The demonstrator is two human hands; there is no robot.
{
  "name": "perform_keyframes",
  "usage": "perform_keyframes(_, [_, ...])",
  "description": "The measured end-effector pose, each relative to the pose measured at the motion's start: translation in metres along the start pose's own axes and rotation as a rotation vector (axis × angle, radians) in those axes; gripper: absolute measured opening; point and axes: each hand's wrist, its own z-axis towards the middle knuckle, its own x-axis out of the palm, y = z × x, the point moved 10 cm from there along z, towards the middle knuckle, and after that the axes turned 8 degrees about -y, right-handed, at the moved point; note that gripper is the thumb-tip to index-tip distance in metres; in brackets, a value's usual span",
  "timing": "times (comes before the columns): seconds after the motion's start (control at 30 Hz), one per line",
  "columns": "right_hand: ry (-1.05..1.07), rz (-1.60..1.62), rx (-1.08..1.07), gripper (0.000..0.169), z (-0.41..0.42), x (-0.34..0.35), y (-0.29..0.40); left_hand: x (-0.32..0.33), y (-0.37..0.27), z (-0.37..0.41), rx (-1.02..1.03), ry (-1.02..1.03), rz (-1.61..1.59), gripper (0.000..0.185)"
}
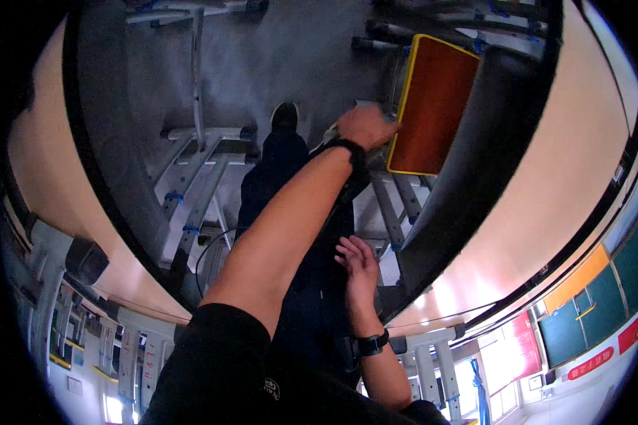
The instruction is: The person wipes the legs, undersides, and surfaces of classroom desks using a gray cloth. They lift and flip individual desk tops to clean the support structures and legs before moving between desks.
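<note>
My left hand (369, 127) reaches far forward, its fingers curled beside the yellow edge of a brown seat board (438, 106). Blur and the hand itself hide whether something is gripped; a small metal part shows just past it. A black band circles that wrist. My right hand (359, 257) is nearer my body, above my dark trousers, with its fingers loosely bent and apart and nothing visible in them. A black wristwatch (373, 344) is on the right wrist. Beyond my left forearm, one dark shoe (285, 118) rests on the grey floor.
Beige desktops with black edges curve along the left (42, 143) and right (579, 133). Grey metal legs (196, 199) with blue ties stand left of my legs, near a thin black cable (198, 265). More metal frames lie farther forward. A green chalkboard (598, 308) is at far right.
</note>
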Motion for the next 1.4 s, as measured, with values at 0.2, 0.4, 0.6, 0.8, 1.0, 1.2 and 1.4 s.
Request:
perform_keyframes(0.2, [0.074, 0.001, 0.084, 0.036, -0.013, 0.01, -0.007, 0.024, -0.02, 0.053, 0.103, 0.015, -0.018, 0.059])
perform_keyframes(0.4, [0.055, -0.004, 0.081, 0.036, -0.017, 0.0, -0.01, 0.073, -0.033, 0.086, 0.078, 0.343, -0.715, 0.051])
perform_keyframes(0.6, [0.006, -0.001, 0.097, 0.035, -0.01, -0.004, -0.001, 0.084, -0.014, 0.099, -0.147, 0.368, -0.781, 0.049])
perform_keyframes(0.8, [-0.063, -0.001, 0.044, 0.033, -0.015, -0.012, 0.019, 0.081, -0.019, 0.112, 0.04, 0.299, -0.525, 0.052])
perform_keyframes(1.0, [-0.003, -0.036, 0.031, 0.034, -0.037, -0.006, 0.027, 0.077, 0.002, 0.117, 0.178, 0.287, -0.312, 0.047])
perform_keyframes(1.2, [0.039, -0.064, -0.021, 0.034, -0.04, 0.008, 0.029, 0.036, 0.034, 0.092, 0.176, 0.342, -0.326, 0.045])
perform_keyframes(1.4, [-0.003, -0.14, -0.117, 0.035, -0.035, 0.017, 0.049, -0.007, 0.11, 0.063, -0.041, 0.368, -0.302, 0.042])
